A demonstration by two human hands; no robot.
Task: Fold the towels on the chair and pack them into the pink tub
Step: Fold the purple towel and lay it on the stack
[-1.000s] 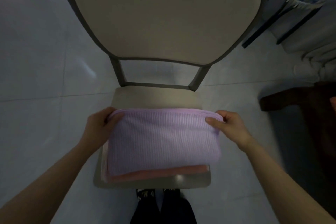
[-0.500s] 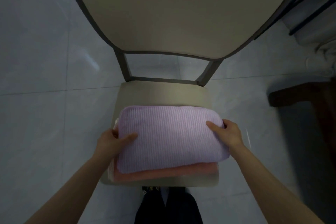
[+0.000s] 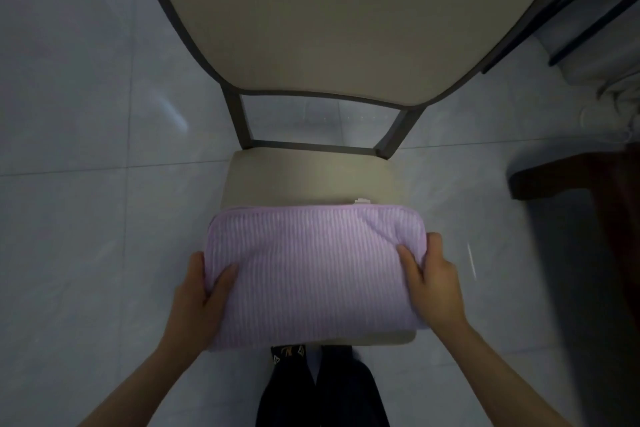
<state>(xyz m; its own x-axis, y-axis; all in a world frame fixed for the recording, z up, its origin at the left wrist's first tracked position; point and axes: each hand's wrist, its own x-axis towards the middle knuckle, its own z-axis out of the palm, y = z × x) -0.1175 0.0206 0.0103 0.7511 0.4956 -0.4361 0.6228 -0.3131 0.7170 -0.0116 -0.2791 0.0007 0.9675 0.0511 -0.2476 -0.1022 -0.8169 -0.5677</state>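
Lilac towel gripped at both short ends

Lilac folded towel (image 3: 311, 270) lies on the front of the chair seat (image 3: 311, 177), long axis nine to three o'clock. At its eight o'clock end the left hand (image 3: 197, 295) grips it, at three o'clock the right hand (image 3: 433, 284), thumbs on top, both equally near. No tub in view.

Between the left hand (image 3: 197, 295) and the right hand (image 3: 433, 282) is a lilac towel (image 3: 311, 270) of soft, finely ribbed, matt cloth. Beyond the hands, the chair seat (image 3: 311, 177) and chair back (image 3: 346, 28) have a smooth, matt beige covering; whether leatherette or tight fabric cannot be told. The chair frame (image 3: 239, 121) looks like dark painted metal, dull in finish. Left of the left hand, the floor tiles (image 3: 86, 218) are pale and glossy, with a streak of reflected light. Right of the right hand, the dark furniture (image 3: 561, 177) looks like wood. Below the hands, the trousers (image 3: 322, 395) are dark matt cloth.
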